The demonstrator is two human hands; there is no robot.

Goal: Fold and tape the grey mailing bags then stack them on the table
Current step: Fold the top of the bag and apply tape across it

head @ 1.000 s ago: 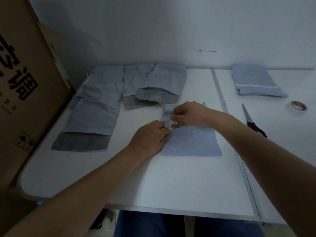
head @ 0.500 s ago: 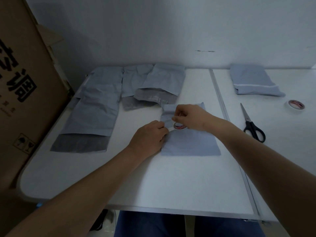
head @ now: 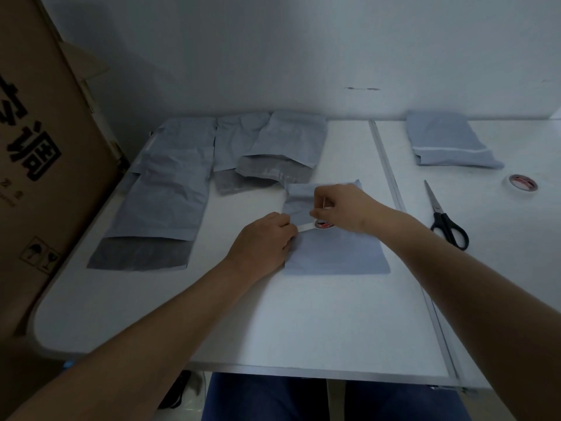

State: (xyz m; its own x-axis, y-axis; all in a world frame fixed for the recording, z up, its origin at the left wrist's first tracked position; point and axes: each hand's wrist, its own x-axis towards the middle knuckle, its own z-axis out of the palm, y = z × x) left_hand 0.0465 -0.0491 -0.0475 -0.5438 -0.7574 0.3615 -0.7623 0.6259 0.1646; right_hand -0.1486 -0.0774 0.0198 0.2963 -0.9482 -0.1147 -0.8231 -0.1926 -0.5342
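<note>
A folded grey bag lies on the bench in front of the person, its top flap turned down. The right hand pinches a small tape roll over the fold, while the left hand, fingers curled, pins the bag's left edge and pinches the free end of the tape.

A second ago the roll sat tight against the left fingers. Now it has slid a little to the right, and a short white strip shows between the two hands, lying across the fold. So taping of this bag has begun, though only a short strip is out and it is not yet cut.

The scissors lie well to the right, untouched, with a second roll beyond them. A finished bag rests at the far right; that looks to be where the stack goes. Several unfolded bags wait at the left, by a cardboard box, so most of the job probably remains.
</note>
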